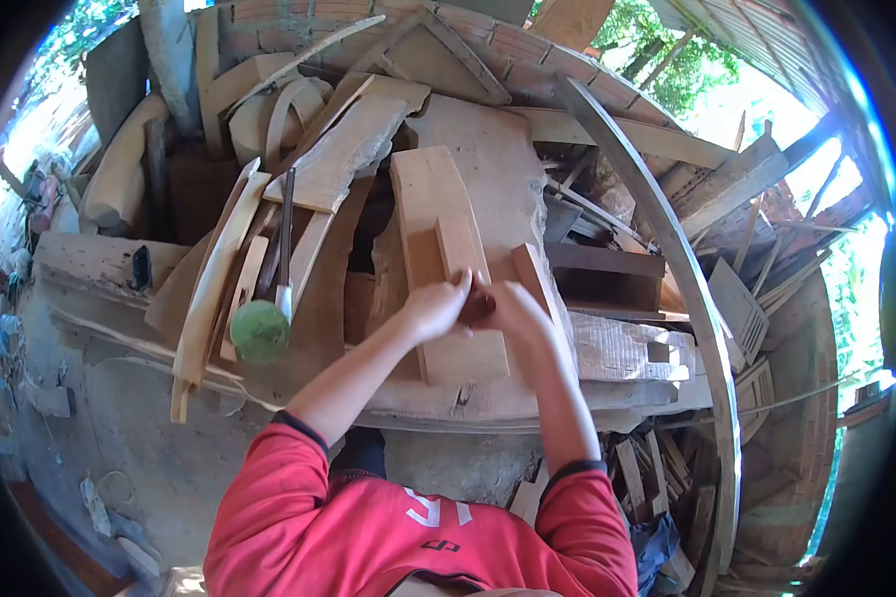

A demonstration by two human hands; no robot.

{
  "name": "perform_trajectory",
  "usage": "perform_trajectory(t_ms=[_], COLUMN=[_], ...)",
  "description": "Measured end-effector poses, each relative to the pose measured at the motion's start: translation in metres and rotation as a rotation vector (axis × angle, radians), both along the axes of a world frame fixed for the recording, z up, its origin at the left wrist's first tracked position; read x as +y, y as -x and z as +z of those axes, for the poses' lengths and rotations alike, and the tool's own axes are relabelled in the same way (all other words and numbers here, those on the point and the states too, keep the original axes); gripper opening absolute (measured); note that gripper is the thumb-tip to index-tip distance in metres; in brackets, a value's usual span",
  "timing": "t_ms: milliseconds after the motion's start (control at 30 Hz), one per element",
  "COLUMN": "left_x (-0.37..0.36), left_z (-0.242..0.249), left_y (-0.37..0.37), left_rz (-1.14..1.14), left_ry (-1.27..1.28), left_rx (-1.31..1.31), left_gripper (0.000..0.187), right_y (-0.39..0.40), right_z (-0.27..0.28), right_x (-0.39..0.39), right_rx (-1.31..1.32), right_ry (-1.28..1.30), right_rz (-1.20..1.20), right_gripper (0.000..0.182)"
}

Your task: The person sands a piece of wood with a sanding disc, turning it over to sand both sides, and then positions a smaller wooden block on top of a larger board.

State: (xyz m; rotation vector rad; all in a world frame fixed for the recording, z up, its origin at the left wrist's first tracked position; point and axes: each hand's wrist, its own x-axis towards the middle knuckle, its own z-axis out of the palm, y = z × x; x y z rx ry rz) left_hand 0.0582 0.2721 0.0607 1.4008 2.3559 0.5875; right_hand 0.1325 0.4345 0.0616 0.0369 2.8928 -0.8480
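Note:
Both hands meet over a thick pale wooden block [433, 184] that lies lengthwise on a broad slab [488, 129]. My left hand [440, 306] and my right hand [513, 306] are closed around a small dark reddish-brown piece [478, 306] between them, mostly covered by the fingers. Just beyond them, a smaller light wooden piece [458, 249] rests on top of the block. To the right of the block, a narrow board [540, 279] leans or lies close to my right hand.
Left of the block are a green round object [260, 330], a dark rod [287, 219] and rough planks [219, 269]. A long curved beam [667, 219] arcs down the right side, beside a brown wooden box [602, 279] and piled scrap wood [757, 289].

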Motion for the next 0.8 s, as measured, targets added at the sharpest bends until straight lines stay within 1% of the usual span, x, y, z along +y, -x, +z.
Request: perform_trajectory(t_ms=[33,67,100,167,267,300,367,433,500,567,633,667,767,800], left_x=[-0.01,-0.018,-0.026,-0.039,-0.045,-0.044,-0.046,-0.045,-0.04,-0.033,-0.024,-0.021,-0.002,0.003], left_z=[0.003,0.008,0.004,0.009,0.008,0.004,0.011,0.013,0.012,0.013,0.004,0.005,0.004,0.003], left_y=[-0.025,-0.049,-0.073,-0.115,-0.146,-0.149,-0.147,-0.14,-0.125,-0.097,-0.059,-0.037,0.037,0.062], left_rz=[0.012,0.035,0.018,0.047,0.067,0.09,0.064,0.049,0.087,0.097,0.093,0.066,0.07,0.05], left_ry=[0.003,0.077,0.042,0.035,0.065,0.054,0.062,0.071,0.099,0.14,0.081,0.093,0.103,0.089], left_rx=[-0.038,-0.102,-0.027,-0.046,-0.005,0.002,0.002,-0.023,-0.001,-0.037,-0.032,-0.043,-0.106,-0.06], left_gripper=[0.089,0.092,0.091,0.091,0.091,0.094,0.096,0.097,0.094,0.093,0.092,0.091,0.09,0.09], right_y=[-0.026,-0.052,-0.076,-0.111,-0.144,-0.147,-0.143,-0.136,-0.119,-0.093,-0.057,-0.035,0.047,0.064], right_z=[0.003,0.01,0.016,0.018,0.021,0.018,0.014,0.021,0.017,0.016,0.007,0.006,-0.009,-0.014], right_x=[-0.011,-0.022,-0.033,-0.046,-0.054,-0.053,-0.052,-0.052,-0.048,-0.042,-0.034,-0.03,-0.005,0.005], right_rx=[0.028,0.019,0.007,-0.018,-0.037,-0.051,-0.05,-0.07,-0.002,-0.042,-0.001,-0.01,-0.057,-0.057], right_ry=[0.061,0.071,0.087,0.101,0.143,0.141,0.09,0.068,0.047,0.056,-0.031,-0.043,-0.027,-0.033], right_rz=[-0.011,-0.032,-0.056,-0.076,-0.09,-0.09,-0.04,-0.046,-0.042,-0.043,-0.044,-0.046,-0.032,-0.036], right_gripper=[0.068,0.069,0.07,0.071,0.069,0.069,0.071,0.071,0.07,0.068,0.065,0.061,0.06,0.06])
